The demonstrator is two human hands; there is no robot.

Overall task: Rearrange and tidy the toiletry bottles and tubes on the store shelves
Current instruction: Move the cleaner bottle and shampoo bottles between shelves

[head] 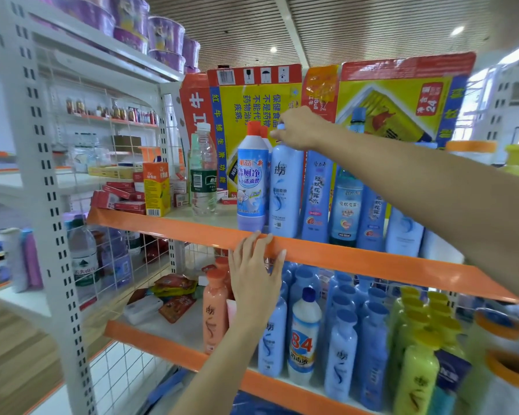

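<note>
Left hand (256, 274), centre-low in frame: fingers straight, resting on the orange shelf edge (357, 259), holding nothing. Just above and right, the pale blue bottle (285, 187) stands upright at the front of the upper shelf, long axis vertical, touching the red-capped cleaner bottle (252, 178) on its left. Right hand (297, 128) grips its cap from above, so it's the working hand; likely next move is a lift or slide.

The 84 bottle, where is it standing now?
In the head view the 84 bottle stands at the front of the lower shelf, right of centre, among pale blue bottles, just right of the left hand.
</note>
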